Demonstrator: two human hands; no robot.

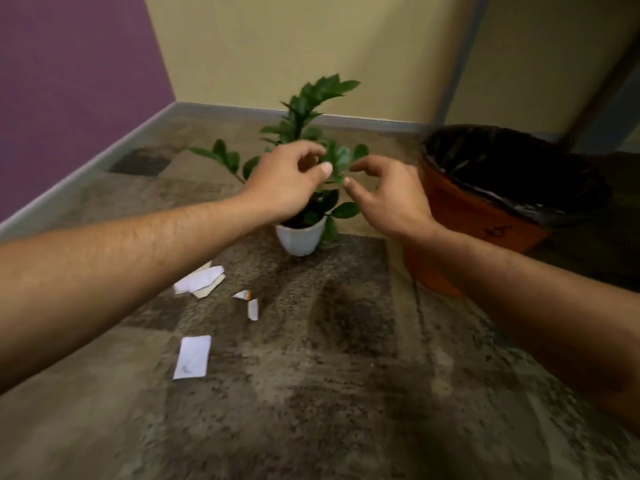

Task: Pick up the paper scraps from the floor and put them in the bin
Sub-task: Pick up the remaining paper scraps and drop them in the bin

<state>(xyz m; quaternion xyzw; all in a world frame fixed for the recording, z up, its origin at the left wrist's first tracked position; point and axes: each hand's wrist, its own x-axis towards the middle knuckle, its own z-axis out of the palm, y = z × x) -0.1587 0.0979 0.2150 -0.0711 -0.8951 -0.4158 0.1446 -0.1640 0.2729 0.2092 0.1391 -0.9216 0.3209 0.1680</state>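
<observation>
Several white paper scraps lie on the mottled carpet: a flat rectangle (192, 357) nearest me, a folded heap (200, 279) further back, and two small bits (252, 309) with an orange mark beside them. The orange bin (460, 220), lined with a black bag, stands at the right. My left hand (287, 181) and my right hand (384, 195) hover side by side in the air over the plant, fingers curled and apart, holding nothing. Both are well above and beyond the scraps.
A green potted plant (313, 133) in a white pot (301, 237) stands between the scraps and the bin, under my hands. A purple wall (69, 81) at left and a cream wall (277, 46) behind meet in a corner with a grey skirting.
</observation>
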